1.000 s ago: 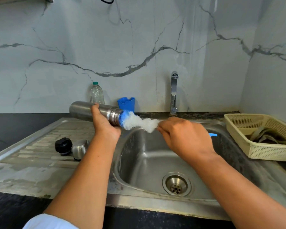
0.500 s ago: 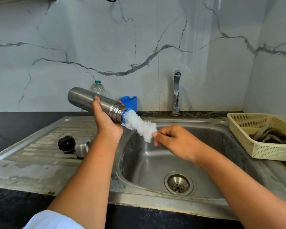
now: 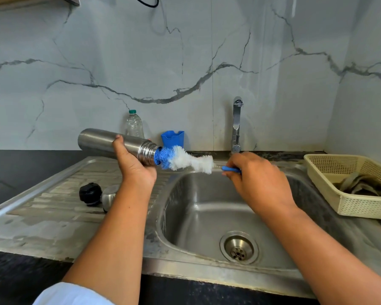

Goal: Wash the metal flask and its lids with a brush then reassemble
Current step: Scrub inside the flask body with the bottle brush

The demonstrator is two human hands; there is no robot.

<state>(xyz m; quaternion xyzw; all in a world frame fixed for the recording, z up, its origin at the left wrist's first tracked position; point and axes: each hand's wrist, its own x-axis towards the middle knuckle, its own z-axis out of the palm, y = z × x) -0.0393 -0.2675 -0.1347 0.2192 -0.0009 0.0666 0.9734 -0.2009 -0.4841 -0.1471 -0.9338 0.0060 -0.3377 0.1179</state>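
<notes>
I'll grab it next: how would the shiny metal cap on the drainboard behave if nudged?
The metal cap looks rounded and polished, so it would probably roll or skid on the ribbed drainboard. Being steel, it is likely stiff, not fragile. The black lid sits right beside it, so a leftward push may shove that too.

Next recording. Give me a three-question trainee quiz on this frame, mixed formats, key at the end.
1. Multiple choice: the blue tip of the brush is A) at the mouth of the flask, B) at the flask's closed base, C) well away from the flask.
2. True or false: the black lid and the metal lid lie on the drainboard, off the flask.
3. Fill in: the left hand grips the flask; the right hand holds the brush by its ____ handle.
Key: 1 A. 2 True. 3 blue.
</notes>
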